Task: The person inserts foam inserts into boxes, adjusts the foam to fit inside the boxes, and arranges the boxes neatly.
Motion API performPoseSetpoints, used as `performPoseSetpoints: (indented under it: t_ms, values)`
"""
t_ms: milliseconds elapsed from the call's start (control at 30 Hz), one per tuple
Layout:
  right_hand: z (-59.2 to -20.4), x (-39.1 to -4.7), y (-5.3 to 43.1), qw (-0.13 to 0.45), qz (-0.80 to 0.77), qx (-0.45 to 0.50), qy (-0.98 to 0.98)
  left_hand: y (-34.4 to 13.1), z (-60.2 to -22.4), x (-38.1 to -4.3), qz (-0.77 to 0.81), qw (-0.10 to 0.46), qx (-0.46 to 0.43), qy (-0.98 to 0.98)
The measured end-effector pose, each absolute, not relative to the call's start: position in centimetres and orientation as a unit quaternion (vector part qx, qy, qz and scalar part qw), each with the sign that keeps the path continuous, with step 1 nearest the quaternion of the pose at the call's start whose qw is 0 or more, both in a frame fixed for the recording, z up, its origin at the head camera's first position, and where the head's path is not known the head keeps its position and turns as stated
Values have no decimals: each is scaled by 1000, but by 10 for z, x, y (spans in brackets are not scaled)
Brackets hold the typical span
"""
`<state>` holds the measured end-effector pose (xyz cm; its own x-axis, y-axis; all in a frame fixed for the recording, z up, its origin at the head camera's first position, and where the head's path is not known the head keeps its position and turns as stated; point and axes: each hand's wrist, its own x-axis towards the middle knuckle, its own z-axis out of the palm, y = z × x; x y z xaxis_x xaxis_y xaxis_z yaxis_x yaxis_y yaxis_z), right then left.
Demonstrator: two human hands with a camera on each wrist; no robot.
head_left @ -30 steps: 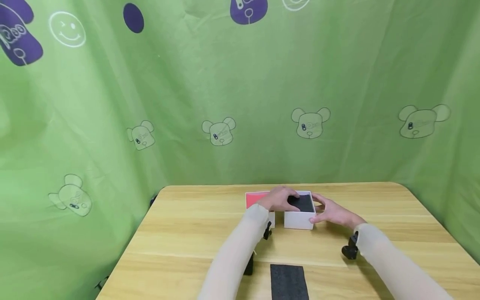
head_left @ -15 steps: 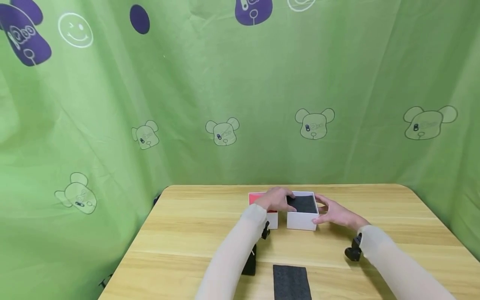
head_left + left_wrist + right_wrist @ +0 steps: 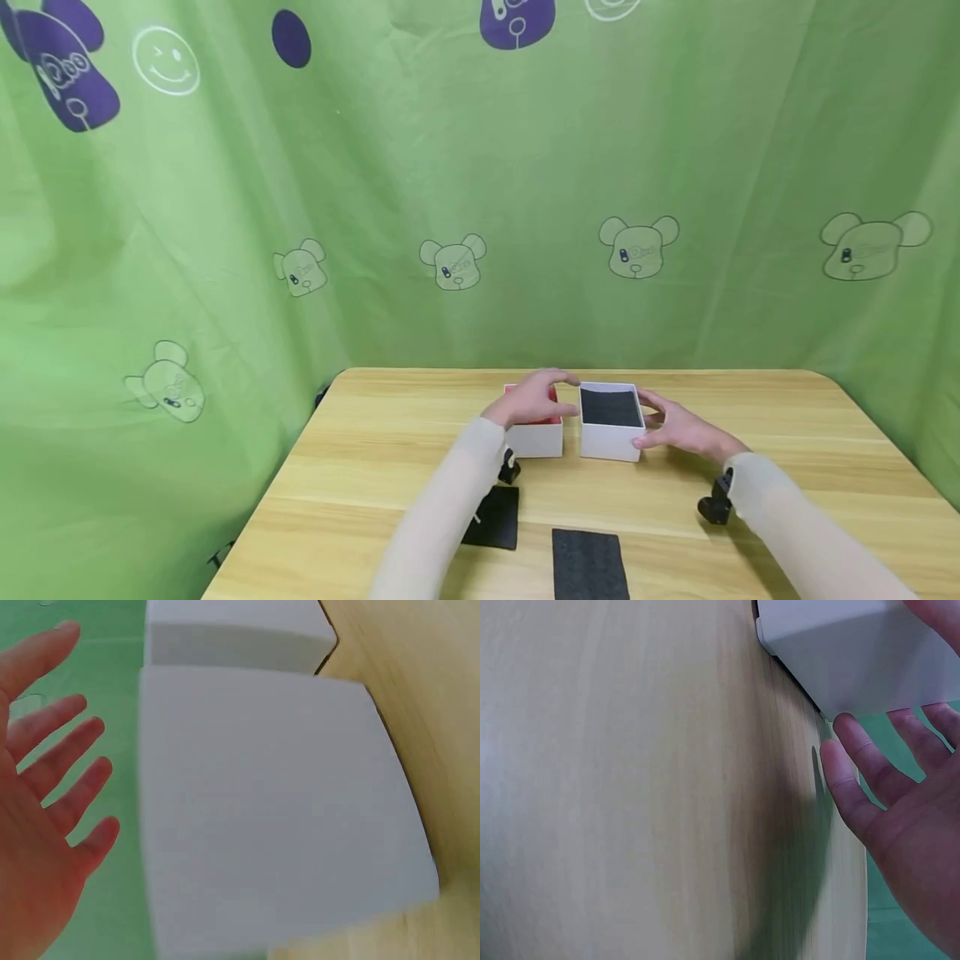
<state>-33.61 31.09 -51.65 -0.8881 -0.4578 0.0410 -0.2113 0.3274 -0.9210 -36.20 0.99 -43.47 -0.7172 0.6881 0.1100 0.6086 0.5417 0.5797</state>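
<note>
Two white open-topped boxes stand side by side near the table's back edge. The right-hand white box [image 3: 610, 442] has a dark grey sheet [image 3: 611, 408] lying inside. My right hand [image 3: 686, 432] holds this box at its right side, thumb at the front corner and fingertips toward the back edge. In the right wrist view, the little finger [image 3: 840, 769] is off the box. My left hand [image 3: 531, 400] hovers over the red-lined white box [image 3: 536, 442], fingers spread and holding nothing. In the left wrist view, that hand [image 3: 52, 780] is apart from both boxes.
A black flat piece [image 3: 497, 518] with a light mark lies partly under the left forearm. Beside it, a dark grey textured rectangle [image 3: 588, 567] reaches the frame's bottom. Behind the wooden table [image 3: 405, 467] hangs a green curtain [image 3: 525, 167].
My left hand has drawn left, out of the right-hand box, leaving the dark sheet inside uncovered. The right hand stays at the box. More of the black flat piece shows.
</note>
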Motion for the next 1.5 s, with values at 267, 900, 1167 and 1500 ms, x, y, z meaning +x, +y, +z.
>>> performPoseSetpoints:
  t_ms: [267,900,1167,1500]
  values:
    - [-517,-337,311,117,-543,-198,808,-50,-422,-334,324,64,388,860]
    - [-515,-336,309,120,-544,-198,806,-134,-488,-270,188,152,404,882]
    - [-513,-335,307,119,-555,-217,794,-135,-501,-264,130,117,440,881]
    - [-517,-335,305,110,-561,-221,790,-131,-512,-263,74,108,451,883]
